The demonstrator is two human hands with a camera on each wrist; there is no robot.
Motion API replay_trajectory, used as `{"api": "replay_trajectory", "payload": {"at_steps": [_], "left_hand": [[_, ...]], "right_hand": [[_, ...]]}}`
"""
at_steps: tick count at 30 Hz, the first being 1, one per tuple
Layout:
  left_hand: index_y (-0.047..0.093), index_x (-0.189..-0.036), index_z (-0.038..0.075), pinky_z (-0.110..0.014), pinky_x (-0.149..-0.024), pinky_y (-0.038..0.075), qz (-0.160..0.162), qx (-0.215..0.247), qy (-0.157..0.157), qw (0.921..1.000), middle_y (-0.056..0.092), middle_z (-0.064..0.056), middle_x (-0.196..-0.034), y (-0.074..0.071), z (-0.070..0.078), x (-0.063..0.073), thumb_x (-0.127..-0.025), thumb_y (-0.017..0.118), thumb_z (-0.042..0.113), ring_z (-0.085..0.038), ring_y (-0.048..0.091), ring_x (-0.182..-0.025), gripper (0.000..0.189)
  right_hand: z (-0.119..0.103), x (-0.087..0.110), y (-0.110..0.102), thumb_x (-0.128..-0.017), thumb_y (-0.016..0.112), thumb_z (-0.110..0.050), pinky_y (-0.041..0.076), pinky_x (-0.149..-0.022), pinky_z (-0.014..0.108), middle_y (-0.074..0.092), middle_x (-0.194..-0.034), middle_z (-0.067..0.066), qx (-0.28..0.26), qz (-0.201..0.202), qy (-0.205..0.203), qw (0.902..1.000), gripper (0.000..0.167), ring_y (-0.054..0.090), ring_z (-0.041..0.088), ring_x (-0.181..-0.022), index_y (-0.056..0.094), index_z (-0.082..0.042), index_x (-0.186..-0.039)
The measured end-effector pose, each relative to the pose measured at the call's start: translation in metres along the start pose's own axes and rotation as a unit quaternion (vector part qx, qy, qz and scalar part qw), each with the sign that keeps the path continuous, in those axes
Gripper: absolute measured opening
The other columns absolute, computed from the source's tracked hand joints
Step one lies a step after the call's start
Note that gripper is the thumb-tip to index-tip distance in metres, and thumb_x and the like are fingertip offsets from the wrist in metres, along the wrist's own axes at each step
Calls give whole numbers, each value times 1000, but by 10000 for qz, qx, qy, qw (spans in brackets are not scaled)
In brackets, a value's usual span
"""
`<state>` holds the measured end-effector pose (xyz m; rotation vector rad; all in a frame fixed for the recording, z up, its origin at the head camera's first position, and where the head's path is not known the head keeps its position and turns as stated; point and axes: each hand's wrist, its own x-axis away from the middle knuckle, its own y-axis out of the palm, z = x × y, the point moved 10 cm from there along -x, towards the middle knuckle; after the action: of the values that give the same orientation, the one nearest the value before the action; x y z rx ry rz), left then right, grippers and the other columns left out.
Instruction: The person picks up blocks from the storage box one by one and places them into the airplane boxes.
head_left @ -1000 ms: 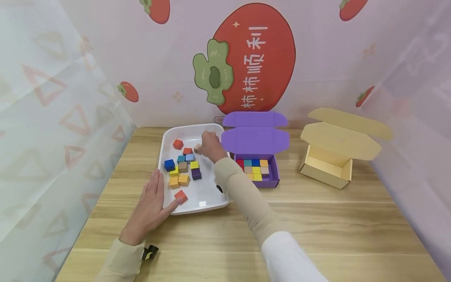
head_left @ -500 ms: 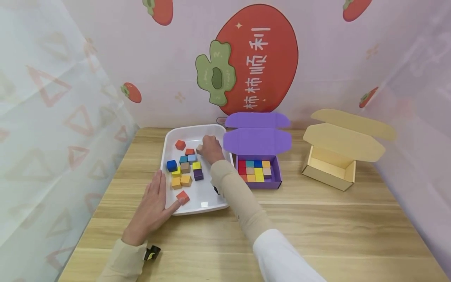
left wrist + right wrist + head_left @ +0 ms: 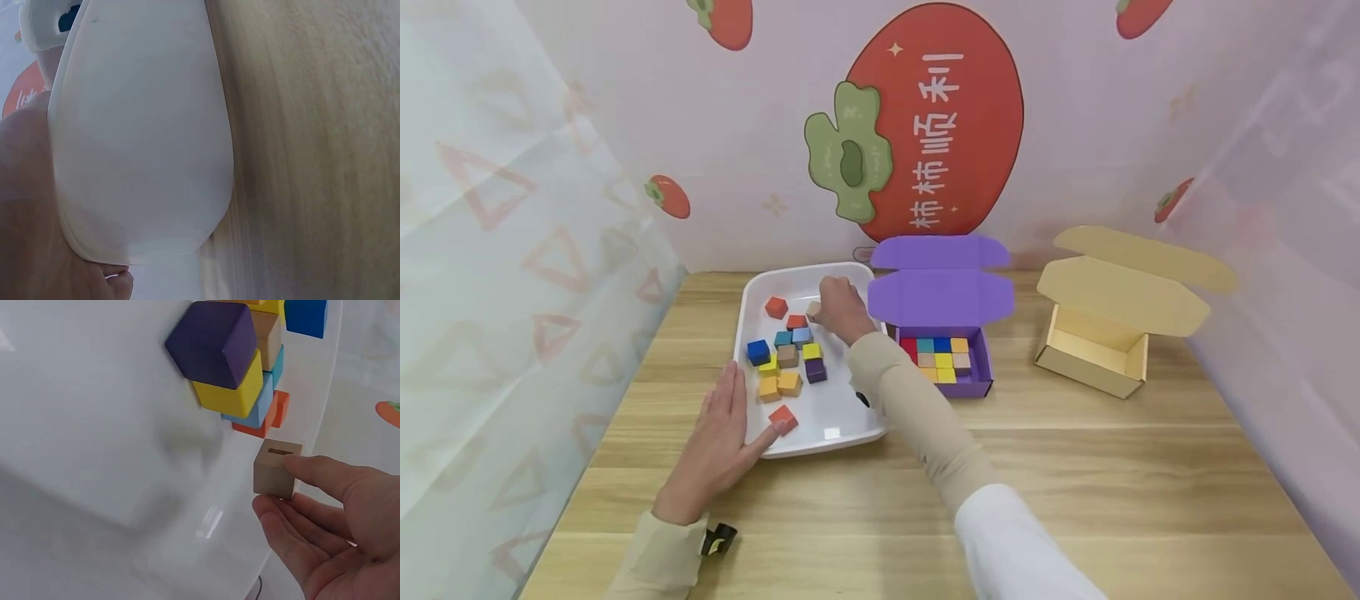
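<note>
My right hand (image 3: 842,308) pinches a plain wooden cube (image 3: 275,478) in the back part of the white tray (image 3: 850,421). The thumb lies on one face, fingers on the opposite side; a dark slot shows in the cube. My left hand (image 3: 715,450) rests along the tray's left rim with straight fingers, its thumb over the front corner. By that thumb tip lies an orange-red cube (image 3: 781,417); whether they touch I cannot tell. Several coloured cubes sit in the tray, among them a purple one (image 3: 215,347) and a yellow one (image 3: 231,390).
Right of the tray stands a purple box (image 3: 981,388), lid raised, holding rows of coloured cubes. Farther right is a tan box (image 3: 1082,375) with its lid up. A wooden table (image 3: 1037,500) carries everything, and a printed cloth (image 3: 760,125) hangs behind.
The head view has shifted slightly. My right hand stays at nearly the same spot, and a dark mark seen on the wooden cube earlier no longer shows there. My left hand has not moved.
</note>
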<state>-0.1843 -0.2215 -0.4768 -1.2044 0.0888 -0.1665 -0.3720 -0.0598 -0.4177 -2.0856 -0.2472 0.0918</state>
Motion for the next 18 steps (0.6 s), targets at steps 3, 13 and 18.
{"api": "replay_trajectory", "payload": {"at_steps": [3, 13, 18], "left_hand": [[-4, -167, -2, -68, -131, 12, 12, -5, 11, 10000, -9, -20, -178, -1, 0, 0, -99, 54, 68, -45, 1, -165, 113], [-3, -167, -3, -69, -131, 12, -31, -26, -16, 10000, -9, -20, -178, -1, 1, 0, -99, 54, 68, -45, 1, -165, 113], [-3, -168, -2, -69, -131, 13, -37, -34, -17, 10000, -8, -21, -178, -1, 1, 0, -99, 54, 68, -45, 2, -164, 113]], "right_hand": [[-3, 5, -9, -94, 82, -25, 52, -66, 23, 64, -81, 5, -5, -129, -92, 9999, 25, 64, 19, -76, 72, -5, -106], [5, 41, -50, -92, 84, -20, 54, -70, 24, 76, -95, 9, -260, -350, -912, 9949, 23, 63, 19, -85, 82, -1, -104], [24, 63, -69, -90, 85, -12, 63, -78, 28, 79, -100, 13, -718, -521, -1138, 9895, 22, 72, 21, -89, 81, 2, -106]]}}
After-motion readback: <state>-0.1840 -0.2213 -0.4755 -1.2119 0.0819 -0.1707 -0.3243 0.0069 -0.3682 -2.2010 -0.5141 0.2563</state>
